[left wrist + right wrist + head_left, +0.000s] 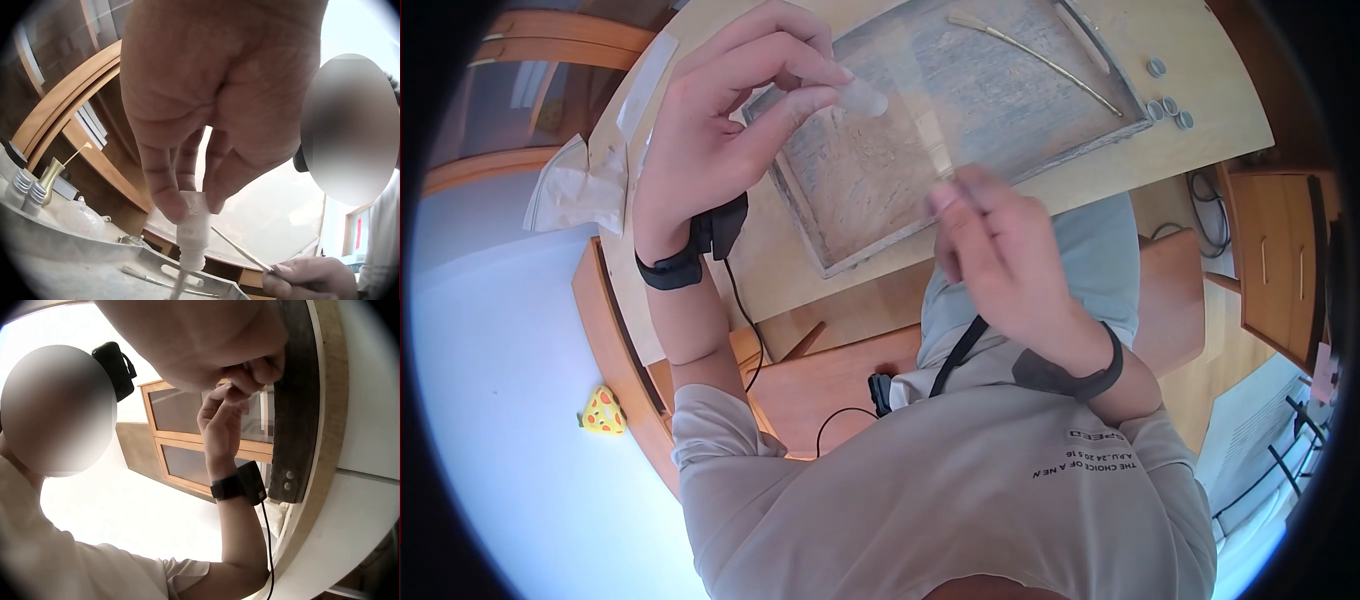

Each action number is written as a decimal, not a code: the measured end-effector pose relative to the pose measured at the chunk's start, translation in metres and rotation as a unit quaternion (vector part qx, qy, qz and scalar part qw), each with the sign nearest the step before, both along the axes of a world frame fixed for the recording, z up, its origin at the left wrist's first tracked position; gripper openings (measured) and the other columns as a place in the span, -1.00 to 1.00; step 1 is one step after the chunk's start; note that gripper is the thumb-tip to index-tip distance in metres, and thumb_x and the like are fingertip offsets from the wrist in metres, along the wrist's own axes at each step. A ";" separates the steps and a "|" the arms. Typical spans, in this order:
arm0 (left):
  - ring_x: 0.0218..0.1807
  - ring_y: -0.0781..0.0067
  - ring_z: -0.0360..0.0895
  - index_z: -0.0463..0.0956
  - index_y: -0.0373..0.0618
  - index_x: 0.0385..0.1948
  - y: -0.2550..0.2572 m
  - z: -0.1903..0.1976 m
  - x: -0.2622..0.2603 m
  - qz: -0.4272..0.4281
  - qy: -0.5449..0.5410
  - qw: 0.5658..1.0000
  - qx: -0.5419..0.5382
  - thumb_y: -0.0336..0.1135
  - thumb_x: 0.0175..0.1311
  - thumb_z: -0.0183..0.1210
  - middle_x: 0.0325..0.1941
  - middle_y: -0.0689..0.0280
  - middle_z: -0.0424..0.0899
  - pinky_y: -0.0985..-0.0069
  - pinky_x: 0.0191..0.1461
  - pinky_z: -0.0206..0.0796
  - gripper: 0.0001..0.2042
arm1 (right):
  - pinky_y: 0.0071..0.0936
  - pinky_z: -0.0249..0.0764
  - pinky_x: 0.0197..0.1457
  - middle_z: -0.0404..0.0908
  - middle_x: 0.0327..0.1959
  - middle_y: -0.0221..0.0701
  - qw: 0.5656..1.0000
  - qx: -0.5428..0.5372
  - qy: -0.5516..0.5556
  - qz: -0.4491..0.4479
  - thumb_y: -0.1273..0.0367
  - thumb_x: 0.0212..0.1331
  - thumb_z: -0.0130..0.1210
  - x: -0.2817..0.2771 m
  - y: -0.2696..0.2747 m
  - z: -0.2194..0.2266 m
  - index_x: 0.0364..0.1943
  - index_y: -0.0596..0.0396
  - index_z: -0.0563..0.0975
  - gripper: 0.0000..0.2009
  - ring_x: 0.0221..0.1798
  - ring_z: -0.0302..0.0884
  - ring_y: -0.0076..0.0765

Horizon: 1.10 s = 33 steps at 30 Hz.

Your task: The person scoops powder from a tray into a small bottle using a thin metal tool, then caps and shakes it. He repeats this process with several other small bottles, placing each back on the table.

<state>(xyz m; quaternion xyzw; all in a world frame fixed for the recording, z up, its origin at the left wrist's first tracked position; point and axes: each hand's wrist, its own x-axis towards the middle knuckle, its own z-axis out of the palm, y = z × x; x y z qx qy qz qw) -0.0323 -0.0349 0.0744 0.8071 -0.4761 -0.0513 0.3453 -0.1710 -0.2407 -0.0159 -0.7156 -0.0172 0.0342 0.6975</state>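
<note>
My left hand (720, 110) pinches a small translucent plastic bottle (863, 98) between thumb and fingertips. In the left wrist view the bottle (194, 231) hangs neck down without a cap, and a greyish stream (180, 286) runs below its mouth. My right hand (1000, 240) grips a slim, light-coloured brush (935, 145), blurred at its far end. Both hands are above a shallow grey tray (808, 215) whose floor is smeared brown and blue-grey. From the right wrist, my right hand (250, 369) overlaps the left, and its fingers are curled.
Inside the tray lie a thin gold-handled brush (1040, 58) and a pale stick (1082, 38). Several small silver-coloured round lids (1157, 67) sit right of it. A clear plastic bag (580, 185) lies at the table's left edge. A gold vase (53, 178) stands past the tray.
</note>
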 end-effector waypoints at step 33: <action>-0.11 0.44 0.51 0.61 -0.31 -0.22 -0.004 0.004 -0.007 0.021 -0.017 0.999 0.020 -0.70 0.18 0.23 -0.10 0.23 0.54 0.53 -0.07 0.38 -0.84 | -0.30 0.27 -0.56 0.32 -0.75 -0.17 0.998 -0.018 -0.009 0.051 0.42 0.44 0.01 0.003 -0.005 -0.005 -0.33 0.27 0.45 -0.82 -0.71 0.34 -0.09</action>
